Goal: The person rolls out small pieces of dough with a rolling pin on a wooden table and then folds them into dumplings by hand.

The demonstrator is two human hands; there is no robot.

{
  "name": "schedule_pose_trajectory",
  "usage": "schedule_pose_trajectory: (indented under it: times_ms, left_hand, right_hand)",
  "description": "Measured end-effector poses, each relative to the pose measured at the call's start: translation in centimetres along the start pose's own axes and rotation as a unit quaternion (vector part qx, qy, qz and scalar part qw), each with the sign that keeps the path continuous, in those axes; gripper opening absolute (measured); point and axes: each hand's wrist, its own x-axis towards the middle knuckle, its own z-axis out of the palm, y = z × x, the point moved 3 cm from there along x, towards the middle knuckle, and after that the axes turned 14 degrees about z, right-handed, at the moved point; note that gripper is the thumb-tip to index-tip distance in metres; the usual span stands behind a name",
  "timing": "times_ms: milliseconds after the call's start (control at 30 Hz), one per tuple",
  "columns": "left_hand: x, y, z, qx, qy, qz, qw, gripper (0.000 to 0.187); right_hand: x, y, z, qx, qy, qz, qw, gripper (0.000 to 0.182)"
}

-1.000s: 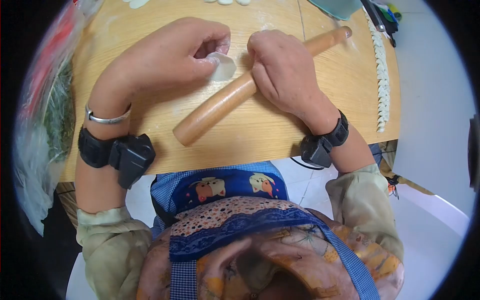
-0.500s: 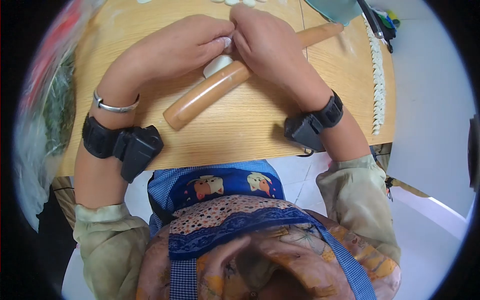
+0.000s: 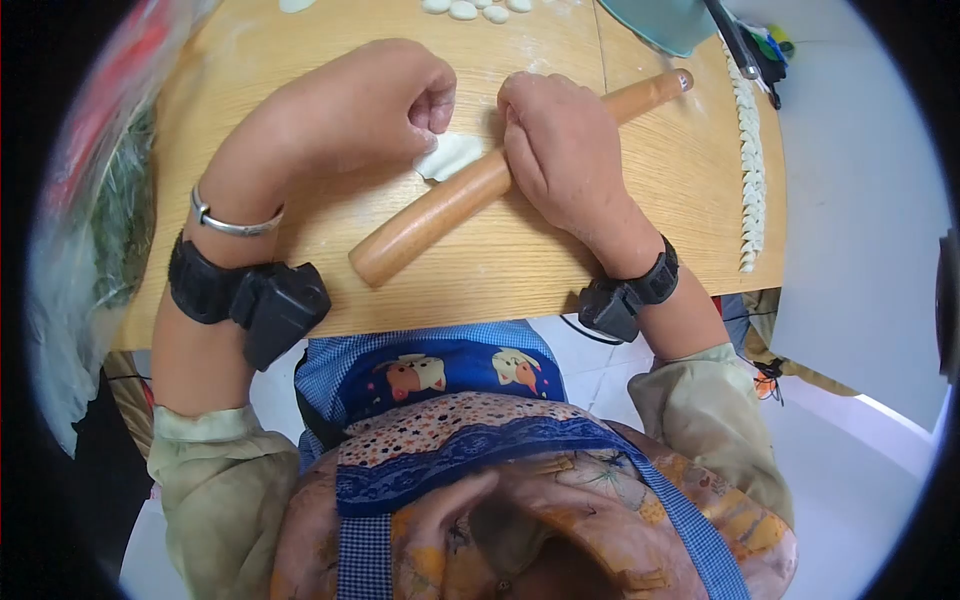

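Note:
My right hand [image 3: 563,150] is closed around a wooden rolling pin [image 3: 428,222], which lies slantwise over the table. Just left of that grip, a thin white piece of rolled dough [image 3: 452,158] rests on the wood, its lower edge close against the pin. The fingers of my left hand [image 3: 390,100] are curled, with thumb and fingertips pinched at the dough's left edge. Some white flour shows on those fingertips. The underside of my right hand hides the middle of the pin.
Several small dough rounds [image 3: 463,10] and a flat dough piece [image 3: 296,5] lie at the table's far edge. A teal bowl [image 3: 660,28] stands far right, beside a black handle [image 3: 733,38]. A row of folded dough pieces [image 3: 751,170] lines the right edge. Plastic bags [image 3: 110,220] sit left.
My hands, close together before, have moved apart. My right hand has come nearer to me with the rolling pin, which shifted down and right. More of the dough is visible, and it looks flatter.

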Motion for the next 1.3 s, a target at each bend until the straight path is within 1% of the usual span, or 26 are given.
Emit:
schedule_pose_trajectory:
  times_ms: [67,133,200,233,300,333,400,533,600,733,867,967,1033,1067,1133,1167,1233,1267,1300]
  left_hand:
    - [0.1,0.0,-0.1,0.006,-0.007,0.004,1.0,0.015]
    - [0.3,0.4,-0.3,0.012,-0.013,0.008,1.0,0.015]
    - [0.0,0.6,-0.5,-0.014,0.025,0.002,1.0,0.015]
    - [-0.1,0.5,-0.3,-0.013,0.025,0.002,1.0,0.015]
    - [-0.4,0.5,-0.2,0.078,0.06,0.059,0.993,0.016]
    - [-0.4,0.3,-0.2,0.078,0.058,0.059,0.994,0.016]
    - [-0.4,-0.4,-0.2,0.021,0.058,0.012,0.998,0.017]
    - [-0.1,-0.5,-0.8,0.023,0.073,0.006,0.997,0.017]
    - [-0.3,0.2,-0.8,0.061,0.096,-0.019,0.993,0.016]
    - [-0.2,0.1,-0.7,0.051,0.079,-0.02,0.995,0.015]
    - [-0.1,0.0,-0.5,0.069,0.079,-0.013,0.994,0.014]
    - [0.3,0.4,-0.8,0.073,0.093,0.018,0.993,0.012]
    - [0.4,0.2,-0.9,0.002,0.099,-0.032,0.995,0.01]
    - [0.5,0.3,-0.8,0.005,0.096,-0.031,0.995,0.01]
    - [0.7,0.0,-0.4,-0.07,0.115,-0.025,0.991,0.013]
    - [0.7,-0.2,-0.3,-0.067,0.112,-0.024,0.991,0.013]
    - [0.6,0.2,-0.3,-0.054,0.142,-0.024,0.988,0.013]
    - [0.6,0.3,-0.5,-0.052,0.139,-0.023,0.989,0.013]
    - [0.5,0.3,-0.6,-0.026,0.115,-0.046,0.992,0.014]
  right_hand:
    - [-0.2,0.1,-0.1,0.0,0.008,0.0,1.0,0.009]
    - [-0.1,0.0,-0.1,-0.002,-0.005,0.005,1.0,0.01]
    - [-0.1,0.0,-0.2,-0.007,0.0,0.002,1.0,0.01]
    - [-0.1,0.0,-0.2,-0.012,0.003,-0.002,1.0,0.01]
    - [0.0,-0.1,-0.1,-0.008,0.005,-0.003,1.0,0.01]
    - [0.0,-0.2,-0.2,-0.006,0.005,-0.004,1.0,0.01]
    - [0.0,-0.4,-0.3,-0.004,-0.003,0.0,1.0,0.01]
    - [-0.1,-0.7,-0.6,0.004,-0.012,0.013,1.0,0.012]
    - [-0.2,-0.7,-0.6,0.007,-0.012,0.013,1.0,0.012]
    - [-0.2,-0.4,-0.4,0.006,-0.02,0.011,1.0,0.011]
    - [-0.3,-0.3,-0.4,0.014,-0.008,0.013,1.0,0.011]
    - [-0.4,-0.3,-0.5,0.011,-0.01,0.017,1.0,0.01]
    - [-0.3,-0.4,-0.5,0.006,-0.019,0.018,1.0,0.01]
    - [-0.4,-0.3,-0.6,0.008,-0.015,0.019,1.0,0.01]
    - [-0.4,-0.4,-0.6,0.003,-0.03,0.026,0.999,0.01]
    - [-0.4,-0.4,-0.7,0.005,-0.026,0.028,0.999,0.01]
    - [-0.4,-0.4,-0.8,0.008,-0.031,0.023,0.999,0.01]
    - [-0.3,-0.4,-0.9,0.009,-0.028,0.026,0.999,0.01]
    - [-0.4,-0.4,-0.8,0.009,-0.032,0.024,0.999,0.011]
